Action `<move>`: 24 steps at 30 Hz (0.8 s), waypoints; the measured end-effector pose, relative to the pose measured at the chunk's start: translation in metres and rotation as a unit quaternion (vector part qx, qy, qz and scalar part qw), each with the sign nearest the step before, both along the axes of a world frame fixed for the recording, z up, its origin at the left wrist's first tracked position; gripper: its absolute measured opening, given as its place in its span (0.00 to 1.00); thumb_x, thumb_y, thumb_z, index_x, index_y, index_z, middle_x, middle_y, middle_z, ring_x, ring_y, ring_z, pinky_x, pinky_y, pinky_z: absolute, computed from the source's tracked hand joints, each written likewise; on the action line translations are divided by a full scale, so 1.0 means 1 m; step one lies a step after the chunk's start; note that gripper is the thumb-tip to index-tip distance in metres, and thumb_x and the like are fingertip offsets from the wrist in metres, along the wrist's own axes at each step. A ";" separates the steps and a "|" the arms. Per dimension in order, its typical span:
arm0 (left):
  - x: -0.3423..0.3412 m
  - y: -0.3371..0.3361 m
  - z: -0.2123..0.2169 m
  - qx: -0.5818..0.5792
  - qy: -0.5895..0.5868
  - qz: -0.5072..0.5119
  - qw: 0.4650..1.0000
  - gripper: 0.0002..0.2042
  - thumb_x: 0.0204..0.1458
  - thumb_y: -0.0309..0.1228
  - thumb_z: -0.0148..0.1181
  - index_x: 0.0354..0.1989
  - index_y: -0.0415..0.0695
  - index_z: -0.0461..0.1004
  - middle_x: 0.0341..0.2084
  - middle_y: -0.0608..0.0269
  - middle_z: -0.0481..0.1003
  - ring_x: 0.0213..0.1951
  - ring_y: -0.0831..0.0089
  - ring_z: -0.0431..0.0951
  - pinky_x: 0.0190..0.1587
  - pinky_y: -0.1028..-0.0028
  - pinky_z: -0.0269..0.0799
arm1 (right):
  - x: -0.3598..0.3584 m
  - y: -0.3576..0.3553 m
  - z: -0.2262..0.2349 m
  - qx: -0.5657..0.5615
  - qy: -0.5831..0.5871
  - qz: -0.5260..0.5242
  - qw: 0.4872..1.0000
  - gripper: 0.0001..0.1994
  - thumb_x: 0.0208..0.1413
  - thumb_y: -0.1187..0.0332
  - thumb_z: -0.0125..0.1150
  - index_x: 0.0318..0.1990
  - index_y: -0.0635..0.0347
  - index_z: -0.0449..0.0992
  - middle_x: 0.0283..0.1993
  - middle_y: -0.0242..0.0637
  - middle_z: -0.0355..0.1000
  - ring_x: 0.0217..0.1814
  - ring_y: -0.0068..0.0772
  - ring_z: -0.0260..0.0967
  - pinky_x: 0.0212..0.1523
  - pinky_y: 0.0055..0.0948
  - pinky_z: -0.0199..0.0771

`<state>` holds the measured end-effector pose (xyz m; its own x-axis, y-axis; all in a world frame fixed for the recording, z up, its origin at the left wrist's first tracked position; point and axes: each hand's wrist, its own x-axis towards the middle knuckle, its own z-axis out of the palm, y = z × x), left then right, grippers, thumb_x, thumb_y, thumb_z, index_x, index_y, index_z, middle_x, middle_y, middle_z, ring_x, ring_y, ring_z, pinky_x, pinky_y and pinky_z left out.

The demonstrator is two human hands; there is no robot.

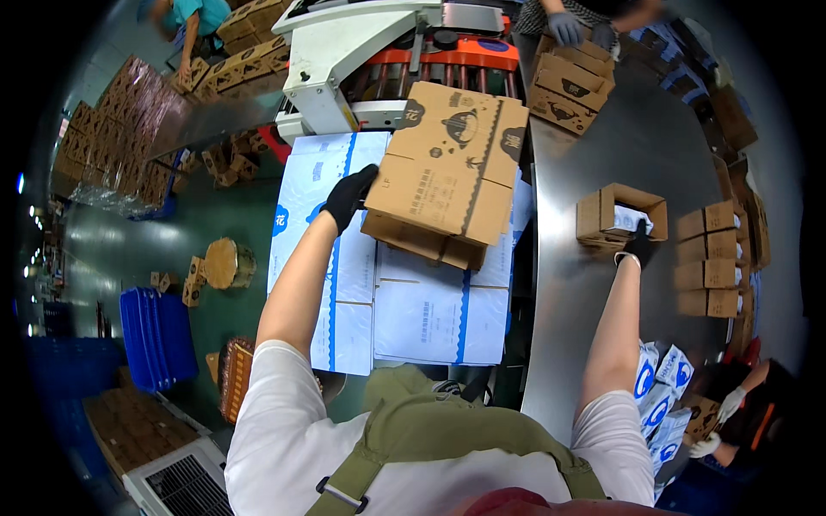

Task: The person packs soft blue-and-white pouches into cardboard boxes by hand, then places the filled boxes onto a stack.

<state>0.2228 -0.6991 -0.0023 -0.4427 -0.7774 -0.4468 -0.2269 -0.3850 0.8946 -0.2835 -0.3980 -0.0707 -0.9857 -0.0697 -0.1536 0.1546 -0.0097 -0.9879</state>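
My left hand (348, 198), in a black glove, grips the left edge of a flattened brown carton (447, 163) with dark print. That carton lies tilted on top of other folded brown ones, over a stack of flat white and blue cartons (422, 322). On the steel table to the right, a small open brown box (595, 219) stands upright. A white and blue packet (631, 218) is inside it. My right hand (638, 244), also black-gloved, is closed over the box's near wall, fingertips inside by the packet; its thumb is hidden.
A white and orange machine with rollers (443, 64) stands ahead. A co-worker's gloved hand (565, 28) touches brown cartons (568, 90) at the far right. Filled boxes (705, 260) line the steel table (559, 335); packets (658, 400) lie near my right arm. Blue crates (155, 335) stand left.
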 end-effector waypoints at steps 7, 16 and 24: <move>-0.027 -0.018 0.020 0.059 -0.052 -0.071 0.994 0.30 0.44 0.54 0.56 0.48 0.41 0.69 0.42 0.57 0.73 0.41 0.71 0.73 0.44 0.76 0.66 | 0.214 -0.136 0.027 -0.080 -0.287 0.361 0.883 0.21 0.54 0.58 0.54 0.53 0.59 0.66 0.49 0.32 0.66 0.51 0.25 0.60 0.54 0.24 0.57; -0.021 0.038 0.051 0.096 0.157 -0.106 0.977 0.26 0.44 0.36 0.60 0.51 0.38 0.64 0.39 0.60 0.72 0.40 0.71 0.74 0.45 0.73 0.68 | 0.253 -0.105 0.082 -0.277 -0.247 0.398 0.839 0.20 0.50 0.65 0.57 0.51 0.53 0.63 0.37 0.36 0.70 0.33 0.35 0.71 0.34 0.32 0.76; -0.104 0.165 0.104 0.007 0.273 -0.314 0.909 0.35 0.31 0.25 0.62 0.55 0.38 0.57 0.47 0.55 0.68 0.47 0.62 0.69 0.47 0.68 0.68 | 0.259 0.114 0.173 -0.394 0.023 0.247 0.885 0.38 0.37 0.76 0.62 0.60 0.61 0.52 0.56 0.38 0.58 0.59 0.32 0.54 0.57 0.31 0.57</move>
<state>0.1189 -0.5342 0.1022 -0.9563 -0.2901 -0.0360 0.0696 -0.3453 0.9359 -0.0248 -0.2843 0.1020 -0.8089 -0.5616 0.1741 0.2915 -0.6403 -0.7107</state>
